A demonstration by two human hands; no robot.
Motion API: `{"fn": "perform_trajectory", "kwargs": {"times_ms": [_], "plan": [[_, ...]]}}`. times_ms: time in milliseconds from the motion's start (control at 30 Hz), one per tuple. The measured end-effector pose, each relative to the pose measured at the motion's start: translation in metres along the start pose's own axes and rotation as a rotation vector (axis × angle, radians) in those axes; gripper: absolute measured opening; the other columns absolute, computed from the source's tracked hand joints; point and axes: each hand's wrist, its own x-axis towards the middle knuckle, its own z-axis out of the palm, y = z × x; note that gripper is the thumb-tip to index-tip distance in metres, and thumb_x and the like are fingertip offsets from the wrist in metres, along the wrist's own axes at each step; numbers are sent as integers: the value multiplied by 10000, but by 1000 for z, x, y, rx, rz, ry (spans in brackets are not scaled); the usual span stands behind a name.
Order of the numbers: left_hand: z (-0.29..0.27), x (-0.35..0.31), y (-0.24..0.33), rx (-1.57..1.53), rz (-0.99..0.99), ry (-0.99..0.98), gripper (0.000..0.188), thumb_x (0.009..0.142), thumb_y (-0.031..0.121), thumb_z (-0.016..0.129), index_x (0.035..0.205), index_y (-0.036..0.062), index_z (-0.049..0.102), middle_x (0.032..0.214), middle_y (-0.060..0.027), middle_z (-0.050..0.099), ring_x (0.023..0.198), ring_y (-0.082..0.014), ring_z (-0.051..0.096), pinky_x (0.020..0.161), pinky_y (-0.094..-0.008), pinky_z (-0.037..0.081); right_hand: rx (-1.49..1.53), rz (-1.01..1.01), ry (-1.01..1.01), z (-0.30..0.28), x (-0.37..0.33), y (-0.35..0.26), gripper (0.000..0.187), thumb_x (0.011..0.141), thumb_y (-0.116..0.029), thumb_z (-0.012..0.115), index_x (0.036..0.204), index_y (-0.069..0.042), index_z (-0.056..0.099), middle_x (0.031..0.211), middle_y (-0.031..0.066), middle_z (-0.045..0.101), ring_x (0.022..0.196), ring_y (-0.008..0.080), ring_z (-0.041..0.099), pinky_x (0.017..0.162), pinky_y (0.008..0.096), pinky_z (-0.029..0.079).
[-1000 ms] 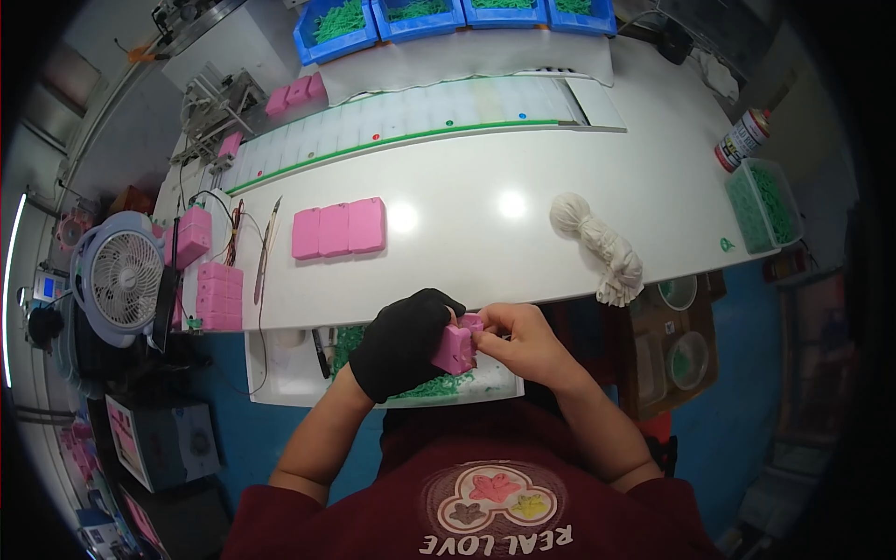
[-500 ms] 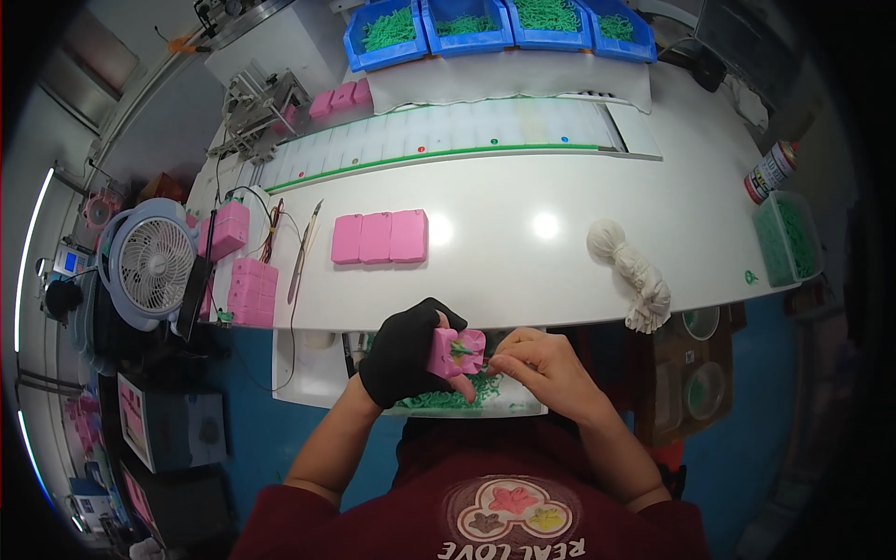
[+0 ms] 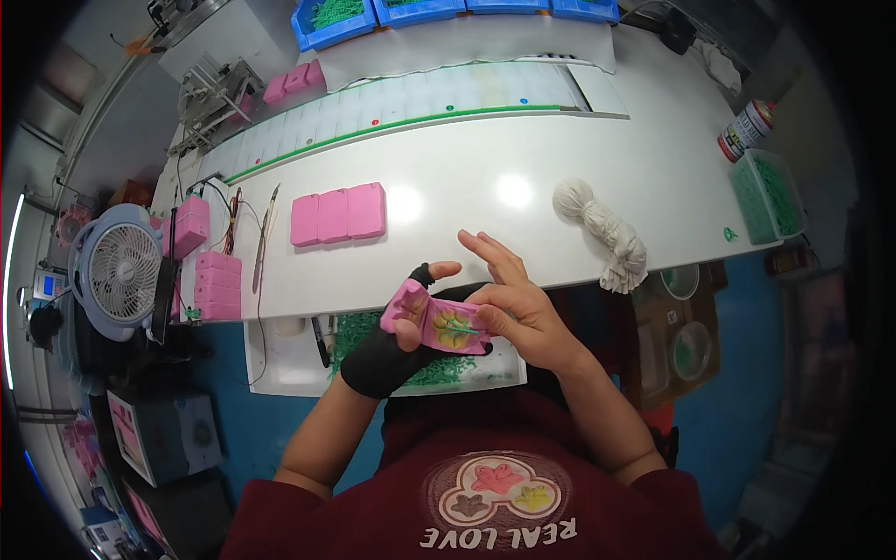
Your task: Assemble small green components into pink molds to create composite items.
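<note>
My left hand, in a black fingerless glove, is closed around a soft pink mold above the drawer at the table's front edge. The mold is spread apart into two flaps, with yellowish hollows inside. A thin green piece lies across the right flap. At that flap's right edge, my right hand grips with thumb and forefinger, its other fingers stretched out. The fingertips partly hide the green piece's end, so I cannot tell whether they touch it.
Three pink blocks stand in a row on the white table. A white cloth bundle lies to the right, near a clear tub of green pieces. Under my hands is an open drawer with green pieces; tweezers lie at left.
The mold has gone from mostly folded up to spread wide, showing its inside. My right hand has come up to its right edge with fingers extended. The whole view has shifted.
</note>
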Motion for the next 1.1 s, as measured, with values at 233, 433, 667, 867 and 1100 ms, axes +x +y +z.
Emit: {"fn": "perform_trajectory", "kwargs": {"times_ms": [233, 433, 667, 867, 1100], "plan": [[-6, 2, -6, -337, -121, -255, 938, 619, 696, 710, 1231, 53, 405, 1234, -167, 546, 1136, -291, 592, 952, -426, 521, 225, 161, -33, 2, -4, 2, 194, 931, -230, 609, 983, -61, 688, 1475, 177, 387, 1383, 335, 309, 1096, 432, 275], [-2, 0, -1, 53, 5, 26, 1053, 615, 751, 705, 1262, -17, 389, 1137, -108, 564, 1070, -179, 604, 911, -325, 516, 95, 244, 216, 10, -10, -8, 149, 878, -167, 684, 939, -35, 657, 1403, 189, 461, 1272, 280, 480, 1023, 394, 393], [7, 1, 1, 158, 73, 112, 1062, 596, 728, 756, 1268, -15, 404, 1150, -116, 568, 1079, -185, 595, 918, -327, 506, 390, 359, 212, 23, -13, 0, 116, 859, -110, 705, 906, -13, 662, 1306, 227, 546, 903, 95, 575, 783, 245, 476], [10, 3, -3, 167, 82, 109, 1078, 562, 690, 803, 1295, 9, 401, 1171, -104, 569, 1092, -191, 588, 934, -333, 494, 509, 387, 299, 31, -13, 4, 90, 843, -74, 705, 851, 6, 666, 1303, 236, 563, 562, -37, 395, 592, 162, 393], [10, 7, -6, 201, 136, 140, 1129, 542, 701, 783, 1342, 19, 370, 1176, -93, 567, 1070, -185, 584, 921, -327, 486, 289, 337, 376, 33, -13, -5, 92, 825, -70, 712, 837, 10, 670, 1327, 220, 557, 520, -31, 342, 548, 170, 375]]}}
